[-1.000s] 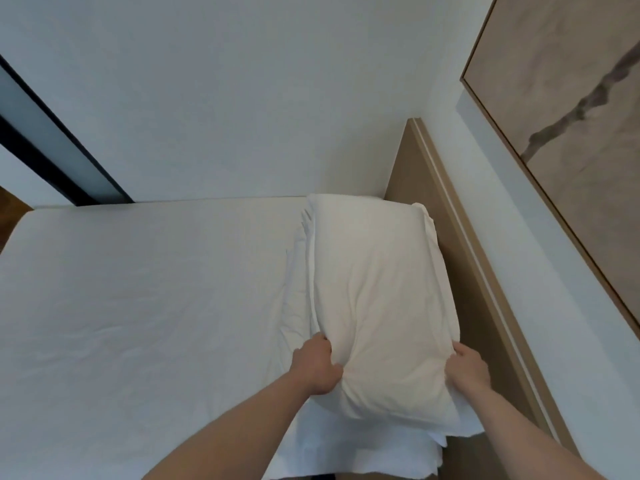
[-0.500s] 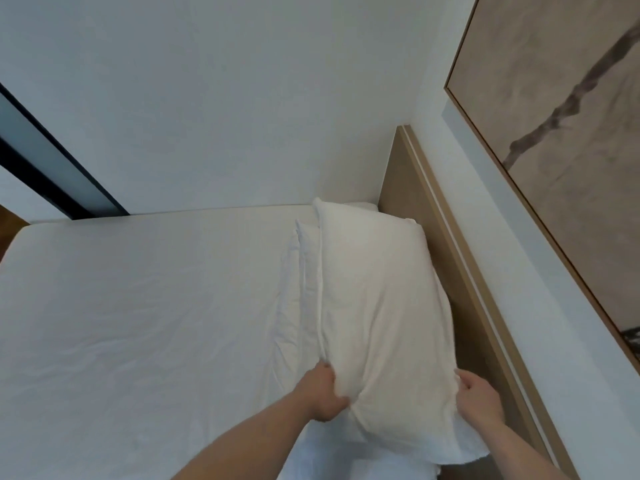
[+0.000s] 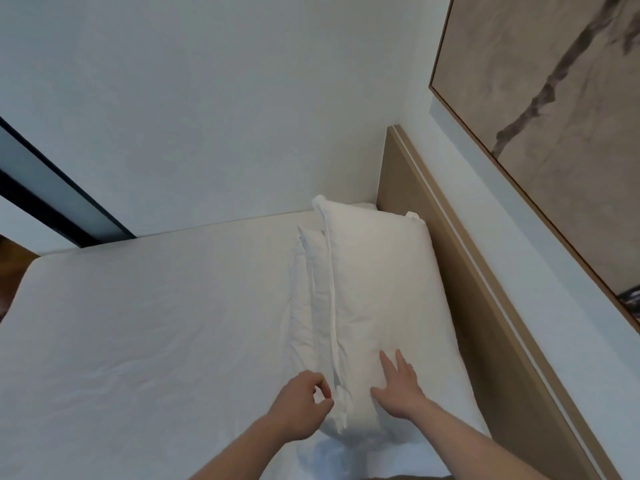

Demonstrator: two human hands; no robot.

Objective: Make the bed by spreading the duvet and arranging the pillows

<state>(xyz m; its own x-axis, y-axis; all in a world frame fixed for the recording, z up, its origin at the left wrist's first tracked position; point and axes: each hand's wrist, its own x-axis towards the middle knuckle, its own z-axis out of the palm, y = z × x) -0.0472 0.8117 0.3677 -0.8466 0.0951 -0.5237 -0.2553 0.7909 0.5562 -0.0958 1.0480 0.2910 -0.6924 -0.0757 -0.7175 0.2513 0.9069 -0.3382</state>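
Note:
A white pillow (image 3: 377, 289) lies lengthwise along the wooden headboard (image 3: 460, 306), stacked on a second white pillow whose edge (image 3: 310, 271) shows at its left. My right hand (image 3: 398, 386) rests flat on the top pillow's near end, fingers straight. Just left of the pillow's seam, my left hand (image 3: 303, 405) hovers with fingers loosely curled and holds nothing. The white bedding (image 3: 138, 323) covers the rest of the bed, smooth with light creases.
A large framed picture (image 3: 554, 98) hangs on the wall above the headboard at right. The bed's far side meets a white wall (image 3: 207, 116). A dark window frame (image 3: 52, 202) runs diagonally at left, with wooden floor (image 3: 14, 258) below it.
The pillow was lowered onto the one beneath, against the headboard. My left hand let go of its edge. My right hand moved from the pillow's right side onto its top.

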